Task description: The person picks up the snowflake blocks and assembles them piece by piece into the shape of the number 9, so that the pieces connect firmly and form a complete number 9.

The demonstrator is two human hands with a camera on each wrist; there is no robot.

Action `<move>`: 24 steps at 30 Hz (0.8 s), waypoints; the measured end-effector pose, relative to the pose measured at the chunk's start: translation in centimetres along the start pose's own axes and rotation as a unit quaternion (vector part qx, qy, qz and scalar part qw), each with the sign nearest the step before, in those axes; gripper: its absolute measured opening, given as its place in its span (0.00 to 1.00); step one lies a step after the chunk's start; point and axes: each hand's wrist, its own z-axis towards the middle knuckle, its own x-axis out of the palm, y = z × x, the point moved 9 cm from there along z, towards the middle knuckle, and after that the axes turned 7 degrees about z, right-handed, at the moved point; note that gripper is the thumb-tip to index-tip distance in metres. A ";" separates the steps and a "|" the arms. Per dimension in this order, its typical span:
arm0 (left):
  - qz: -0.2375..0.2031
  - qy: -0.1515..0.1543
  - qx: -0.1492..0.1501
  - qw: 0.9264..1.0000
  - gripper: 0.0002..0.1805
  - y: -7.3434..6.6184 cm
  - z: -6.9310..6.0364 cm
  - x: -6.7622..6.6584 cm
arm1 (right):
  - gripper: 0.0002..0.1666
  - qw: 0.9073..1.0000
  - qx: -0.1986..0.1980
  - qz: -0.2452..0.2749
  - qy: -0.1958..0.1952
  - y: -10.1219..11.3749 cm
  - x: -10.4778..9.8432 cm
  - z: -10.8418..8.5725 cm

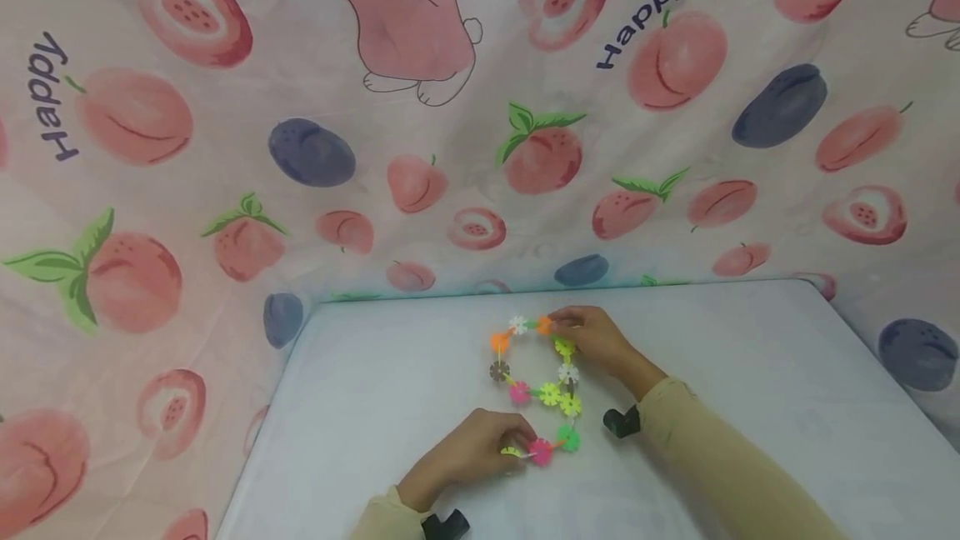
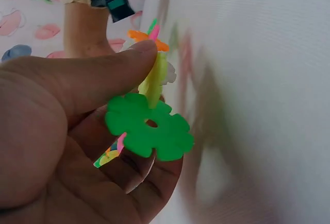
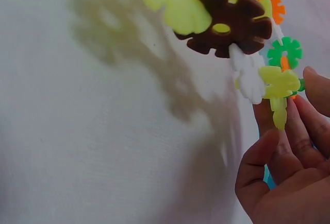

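Note:
A chain of colourful flower-shaped plastic snowflake discs [image 1: 550, 394] forms a closed loop with a curved tail below it, like a figure nine. At the tail's end, near a pink disc [image 1: 541, 451], my left hand [image 1: 474, 447] pinches the chain. The left wrist view has its thumb on a yellow disc [image 2: 154, 82], with a green disc [image 2: 154, 131] in front. My right hand [image 1: 596, 342] grips the loop's upper right by an orange disc [image 1: 545, 325]. In the right wrist view, fingers surround yellow and green discs, and a brown disc [image 3: 247, 23] stands nearer the camera.
A white-covered table [image 1: 360, 390] lies under the chain. Behind it hangs a cloth [image 1: 450, 132] printed with fruit. A black strap piece [image 1: 621, 422] sits at the right wrist, another [image 1: 446, 525] at the left.

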 end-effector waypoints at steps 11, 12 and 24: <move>-0.001 -0.004 -0.016 1.000 0.16 -0.5 0.6 0.6 | 0.22 0.998 0.021 -0.049 -0.015 -1.1 0.5 1.0; -0.001 -0.005 -0.018 1.000 0.16 -0.5 0.6 0.6 | 0.23 0.998 0.021 -0.054 -0.017 -1.1 0.5 1.0; -0.026 -0.004 -0.047 0.999 0.15 -0.1 0.5 0.8 | 0.19 0.993 -0.024 -0.114 -0.027 0.3 0.6 0.9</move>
